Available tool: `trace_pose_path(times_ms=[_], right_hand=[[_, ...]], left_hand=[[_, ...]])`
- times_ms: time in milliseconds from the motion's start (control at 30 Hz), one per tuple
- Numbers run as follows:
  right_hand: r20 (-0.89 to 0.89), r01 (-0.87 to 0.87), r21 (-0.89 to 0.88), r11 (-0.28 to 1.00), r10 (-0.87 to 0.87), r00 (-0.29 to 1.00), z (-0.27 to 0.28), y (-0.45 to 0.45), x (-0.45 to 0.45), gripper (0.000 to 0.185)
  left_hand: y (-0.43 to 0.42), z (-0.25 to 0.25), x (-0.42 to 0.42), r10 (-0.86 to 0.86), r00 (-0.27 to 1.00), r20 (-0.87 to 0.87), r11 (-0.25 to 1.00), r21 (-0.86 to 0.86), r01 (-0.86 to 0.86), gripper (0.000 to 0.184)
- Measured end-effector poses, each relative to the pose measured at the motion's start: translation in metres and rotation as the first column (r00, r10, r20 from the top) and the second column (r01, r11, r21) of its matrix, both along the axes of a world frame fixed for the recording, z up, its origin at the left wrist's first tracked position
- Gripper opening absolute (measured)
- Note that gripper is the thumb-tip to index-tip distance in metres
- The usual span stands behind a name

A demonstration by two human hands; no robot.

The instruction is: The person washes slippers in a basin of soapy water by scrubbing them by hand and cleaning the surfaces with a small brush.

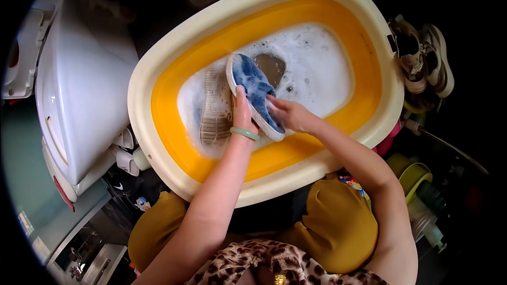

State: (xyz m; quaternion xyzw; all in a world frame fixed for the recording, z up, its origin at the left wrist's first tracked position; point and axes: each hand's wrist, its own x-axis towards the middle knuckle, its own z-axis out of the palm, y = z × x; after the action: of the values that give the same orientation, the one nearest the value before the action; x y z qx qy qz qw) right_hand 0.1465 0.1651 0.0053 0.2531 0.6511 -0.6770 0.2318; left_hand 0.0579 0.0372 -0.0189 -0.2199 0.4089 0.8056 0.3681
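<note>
A wet blue shoe [249, 76] with a white sole edge is held tilted over the tub, its upper facing me and suds on it. My left hand [243, 111], with a pale green bangle on the wrist, is closed around the shoe's left side. At the shoe's opening, near the heel, my right hand [288, 114] has its fingers curled against the shoe. It is slightly blurred, and anything inside those fingers is hidden. Just left of the blue shoe, another shoe [215, 108] lies sole up in the suds.
The tub [364, 68] has a cream rim, yellow walls and foamy water. A dark object or gap [271, 68] shows among the suds. Sneakers [422, 55] stand beyond the right rim. A white basin [87, 84] is at left, and green containers [414, 179] are at lower right.
</note>
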Motion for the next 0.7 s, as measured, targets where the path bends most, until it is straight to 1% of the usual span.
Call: trace_pose_path(times_ms=[33, 67, 100, 133, 167, 233, 267, 300, 333, 367, 400, 433, 467, 500, 533, 567, 600, 633, 667, 700], right_hand=[[0.172, 0.006, -0.179, 0.984, 0.026, 0.985, 0.023, 0.007, 0.009, 0.043], [0.177, 0.005, -0.189, 0.982, 0.030, 0.984, 0.026, 0.015, 0.018, 0.043], [0.132, -0.183, -0.187, 0.965, 0.209, 0.969, 0.028, 0.025, 0.027, 0.045], [0.085, -0.367, -0.169, 0.915, 0.385, 0.919, 0.029, 0.039, 0.035, 0.048], [-0.016, -0.208, -0.139, 0.968, 0.208, 0.978, 0.000, 0.055, 0.048, 0.051], [0.089, -0.011, 0.071, 0.997, 0.005, 0.996, -0.010, 0.090, 0.029, 0.060], [-0.067, -0.004, 0.481, 0.876, 0.042, 0.997, -0.004, 0.101, 0.015, 0.056], [-0.178, 0.131, 0.599, 0.790, -0.027, 0.984, -0.023, 0.118, 0.011, 0.050], [0.033, -0.052, 0.808, 0.587, 0.042, 0.999, -0.030, 0.135, 0.000, 0.044], [0.040, -0.051, 0.803, 0.594, 0.032, 0.999, -0.028, 0.135, -0.003, 0.044], [0.169, -0.056, 0.694, 0.718, -0.087, 0.982, -0.022, 0.132, -0.009, 0.044], [0.179, 0.014, 0.619, 0.785, -0.159, 0.971, -0.018, 0.119, -0.009, 0.059], [0.195, 0.092, 0.545, 0.834, -0.233, 0.953, -0.013, 0.105, -0.009, 0.083], [-0.016, 0.147, 0.452, 0.880, -0.157, 0.988, -0.035, 0.096, 0.002, 0.067], [-0.224, 0.163, 0.321, 0.933, -0.093, 0.970, -0.037, 0.082, 0.005, 0.053], [-0.304, 0.113, 0.315, 0.942, -0.013, 0.953, -0.034, 0.074, 0.019, 0.049], [-0.383, 0.064, 0.308, 0.949, 0.062, 0.922, -0.010, 0.060, 0.025, 0.046], [-0.210, 0.027, 0.215, 0.976, 0.019, 0.978, 0.026, 0.055, 0.024, 0.044], [-0.026, 0.006, 0.119, 0.993, -0.002, 1.000, 0.047, 0.050, 0.026, 0.046], [-0.025, -0.090, 0.185, 0.979, 0.096, 0.995, 0.045, 0.043, 0.035, 0.046]], left_hand=[[-0.006, 0.002, -0.001, 0.007, 1.000, 0.005, 1.000, -0.010, -0.007, 0.060], [-0.012, 0.005, -0.003, -0.010, 0.997, 0.071, 1.000, -0.009, 0.011, 0.059], [-0.017, 0.008, -0.004, -0.030, 0.990, 0.136, 1.000, -0.005, 0.031, 0.059], [-0.019, 0.011, -0.008, -0.069, 0.988, 0.135, 0.998, 0.010, 0.068, 0.060], [-0.021, 0.013, -0.010, -0.064, 0.989, 0.134, 0.998, 0.011, 0.063, 0.060], [-0.026, 0.017, -0.011, -0.098, 0.992, 0.078, 0.989, 0.121, 0.088, 0.065], [-0.025, 0.027, -0.011, -0.102, 0.991, 0.084, 0.992, 0.082, 0.095, 0.067], [-0.025, 0.024, -0.010, -0.111, 0.990, 0.084, 0.992, 0.075, 0.105, 0.067], [-0.028, 0.019, -0.009, -0.066, 0.995, 0.075, 0.993, 0.100, 0.058, 0.068], [-0.031, 0.015, -0.007, -0.020, 0.997, 0.070, 0.992, 0.124, 0.011, 0.068], [-0.032, 0.016, -0.007, -0.015, 0.997, 0.076, 0.989, 0.149, 0.003, 0.069], [-0.031, 0.019, -0.006, -0.021, 0.997, 0.081, 0.989, 0.150, 0.008, 0.069], [-0.030, 0.021, -0.007, -0.018, 0.995, 0.093, 0.982, 0.191, 0.000, 0.069], [-0.030, 0.022, -0.007, -0.009, 0.995, 0.103, 0.973, 0.229, -0.015, 0.069], [-0.030, 0.020, -0.009, -0.025, 0.994, 0.105, 0.980, 0.198, 0.004, 0.069], [-0.031, 0.018, -0.010, -0.022, 0.994, 0.103, 0.981, 0.193, 0.001, 0.069], [-0.031, 0.014, -0.011, -0.019, 0.994, 0.109, 0.979, 0.202, -0.003, 0.069], [-0.032, 0.012, -0.010, -0.012, 0.993, 0.116, 0.977, 0.213, -0.013, 0.069], [-0.031, 0.015, -0.009, -0.022, 0.996, 0.091, 0.976, 0.218, 0.001, 0.070], [-0.030, 0.015, -0.009, -0.014, 0.996, 0.088, 0.975, 0.224, -0.006, 0.070]])
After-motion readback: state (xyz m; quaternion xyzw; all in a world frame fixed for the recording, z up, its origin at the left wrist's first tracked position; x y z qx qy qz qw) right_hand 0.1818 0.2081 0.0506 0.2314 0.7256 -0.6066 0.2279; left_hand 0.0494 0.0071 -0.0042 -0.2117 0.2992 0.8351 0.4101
